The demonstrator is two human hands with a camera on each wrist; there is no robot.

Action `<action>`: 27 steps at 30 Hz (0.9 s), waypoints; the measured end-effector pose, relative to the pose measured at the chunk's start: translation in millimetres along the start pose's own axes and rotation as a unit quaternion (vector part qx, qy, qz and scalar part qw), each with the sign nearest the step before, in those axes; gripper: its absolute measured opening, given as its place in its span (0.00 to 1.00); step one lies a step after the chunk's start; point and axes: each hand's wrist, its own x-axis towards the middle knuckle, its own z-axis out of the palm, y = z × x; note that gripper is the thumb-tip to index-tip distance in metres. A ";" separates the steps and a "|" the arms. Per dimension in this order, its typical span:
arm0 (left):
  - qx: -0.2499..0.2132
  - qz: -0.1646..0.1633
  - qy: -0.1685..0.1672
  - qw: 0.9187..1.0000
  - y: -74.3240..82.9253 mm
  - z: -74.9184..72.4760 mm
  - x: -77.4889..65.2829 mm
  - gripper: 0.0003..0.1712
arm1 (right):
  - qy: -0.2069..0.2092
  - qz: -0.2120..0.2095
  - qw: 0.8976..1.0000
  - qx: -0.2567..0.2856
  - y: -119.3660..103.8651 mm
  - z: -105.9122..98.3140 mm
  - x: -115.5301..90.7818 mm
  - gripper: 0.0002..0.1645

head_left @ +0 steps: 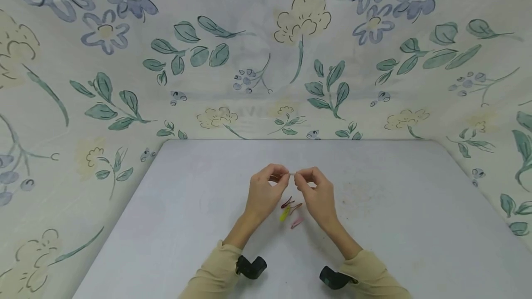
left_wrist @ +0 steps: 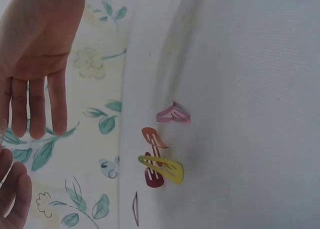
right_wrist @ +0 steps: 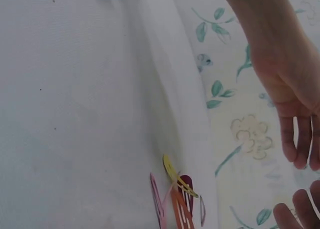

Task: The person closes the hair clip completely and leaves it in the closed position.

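In the head view my left hand [head_left: 267, 188] and right hand [head_left: 317, 193] meet above the table, thumbs and forefingers pinching a small pale thin piece [head_left: 292, 174] from either side. It is too small to tell its kind. Below them lie snap hair clips: a dark red one [head_left: 286, 203], an orange one [head_left: 296, 207], a yellow one [head_left: 284, 214] and a pink one [head_left: 297, 222]. The yellow clip overlaps the dark red one in the left wrist view, where a thin dark clip [left_wrist: 135, 209] stands out on its own. The other fingers of both hands hang fairly straight there.
A white-covered table [head_left: 187, 225] spreads around the hands, with small specks to the right. Floral fabric [head_left: 257, 59] rises behind it and along both sides. Black wrist cameras [head_left: 251, 267] sit at the cuffs.
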 end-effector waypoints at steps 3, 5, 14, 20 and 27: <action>-0.002 0.006 -0.004 1.000 0.6 -0.2 4.7 0.03 | -0.005 0.023 1.000 0.012 -2.1 -5.2 5.1 0.06; 0.001 0.009 -0.010 1.000 0.7 0.1 7.4 0.03 | -0.009 0.032 0.999 0.013 -2.5 -9.2 8.8 0.05; 0.014 0.027 -0.054 0.998 2.3 1.4 20.2 0.03 | -0.033 0.023 0.999 -0.004 -2.4 -24.8 23.4 0.05; 0.021 0.060 -0.085 0.994 1.8 -1.9 32.7 0.03 | -0.072 0.011 0.997 -0.036 -2.5 -36.3 35.5 0.04; 0.070 0.096 -0.114 0.986 -1.2 -2.6 48.0 0.03 | -0.106 -0.042 0.987 -0.117 -4.1 -43.2 49.1 0.13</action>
